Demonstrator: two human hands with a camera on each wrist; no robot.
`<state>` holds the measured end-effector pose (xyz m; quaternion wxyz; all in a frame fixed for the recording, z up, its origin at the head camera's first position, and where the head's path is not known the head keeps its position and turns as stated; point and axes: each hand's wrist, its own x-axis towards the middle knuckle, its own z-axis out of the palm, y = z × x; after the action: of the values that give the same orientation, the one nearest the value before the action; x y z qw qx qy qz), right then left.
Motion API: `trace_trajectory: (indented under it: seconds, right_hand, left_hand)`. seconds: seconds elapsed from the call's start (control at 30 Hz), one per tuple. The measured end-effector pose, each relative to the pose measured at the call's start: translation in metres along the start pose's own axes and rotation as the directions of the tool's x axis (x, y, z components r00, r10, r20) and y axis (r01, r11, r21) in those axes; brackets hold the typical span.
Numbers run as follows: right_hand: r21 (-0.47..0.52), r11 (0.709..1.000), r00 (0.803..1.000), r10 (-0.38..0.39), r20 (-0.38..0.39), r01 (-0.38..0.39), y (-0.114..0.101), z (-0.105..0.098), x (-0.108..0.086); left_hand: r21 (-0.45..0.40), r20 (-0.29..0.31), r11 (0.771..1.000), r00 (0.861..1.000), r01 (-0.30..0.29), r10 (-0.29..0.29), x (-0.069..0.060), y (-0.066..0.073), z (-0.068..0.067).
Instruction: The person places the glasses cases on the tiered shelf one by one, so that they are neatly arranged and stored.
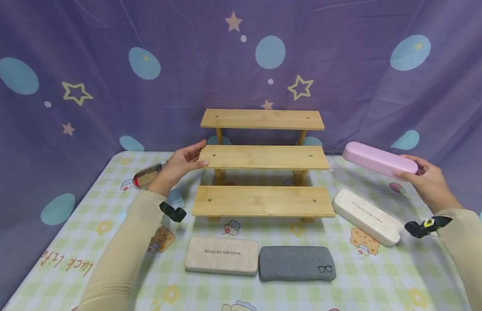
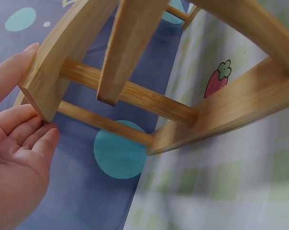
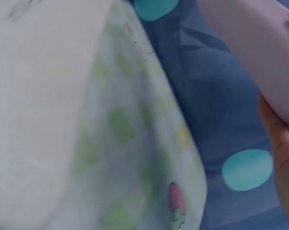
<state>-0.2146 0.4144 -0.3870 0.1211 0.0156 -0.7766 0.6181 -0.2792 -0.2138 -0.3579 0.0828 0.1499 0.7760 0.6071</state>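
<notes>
A three-tier wooden display stand (image 1: 264, 156) stands at the middle of the table. My left hand (image 1: 182, 163) pinches the left end of its middle board, with the thumb on one face and the fingers on the other, as the left wrist view shows (image 2: 25, 143). On the right, my right hand (image 1: 433, 179) holds a pink glasses case (image 1: 380, 160) by its near end, raised above the table. Only part of the pink case (image 3: 259, 52) and of the hand appears in the right wrist view. Below it lies a cream glasses case (image 1: 367, 217) with printed lettering.
In front of the stand, a beige lettered case (image 1: 221, 255) and a grey case (image 1: 297, 263) lie side by side. Behind my left forearm is a partly hidden brown-and-red item (image 1: 147, 176), near a light blue piece (image 1: 175, 198). A purple curtain (image 1: 186, 99) hangs behind.
</notes>
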Motion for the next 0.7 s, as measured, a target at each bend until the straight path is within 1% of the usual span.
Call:
trace_trajectory:
  seconds: [0.1,0.17,0.2,0.23,0.3,0.43,0.5,0.7]
  right_hand:
    - [0.139,0.99,1.0,-0.03,0.002,0.029,-0.008,0.001,0.0]
    - [0.227,0.973,0.999,-0.044,0.009,0.041,-0.012,0.001,0.001]
    - [0.277,0.96,0.999,-0.047,0.011,0.042,-0.014,0.001,0.002]
    - [0.3,0.953,0.999,-0.052,0.014,0.045,-0.016,0.002,0.002]
    - [0.315,0.947,0.998,-0.061,0.013,0.054,-0.02,0.003,0.004]
    - [0.305,0.949,0.997,-0.083,0.008,0.076,-0.029,0.007,0.006]
    - [0.325,0.942,0.996,-0.092,0.013,0.083,-0.034,0.01,0.007]
    - [0.285,0.954,0.993,-0.113,0.038,0.097,-0.049,0.022,0.012]
  left_hand:
    - [0.008,0.004,1.0,1.0,0.005,-0.005,-0.001,0.001,0.0]
    - [0.012,0.005,1.0,1.0,0.009,-0.009,-0.001,0.001,0.001]
    - [0.016,0.007,1.0,1.0,0.012,-0.013,-0.001,0.001,0.001]
    - [0.019,0.008,1.0,1.0,0.014,-0.014,-0.001,0.002,0.001]
    - [0.019,0.006,1.0,1.0,0.019,-0.019,-0.002,0.002,0.001]
    - [0.017,0.014,1.0,1.0,0.019,-0.019,-0.002,0.002,0.001]
    - [0.017,0.016,1.0,1.0,0.02,-0.02,-0.003,0.002,0.0]
    - [-0.003,0.012,1.0,1.0,0.006,-0.006,-0.004,0.004,0.001]
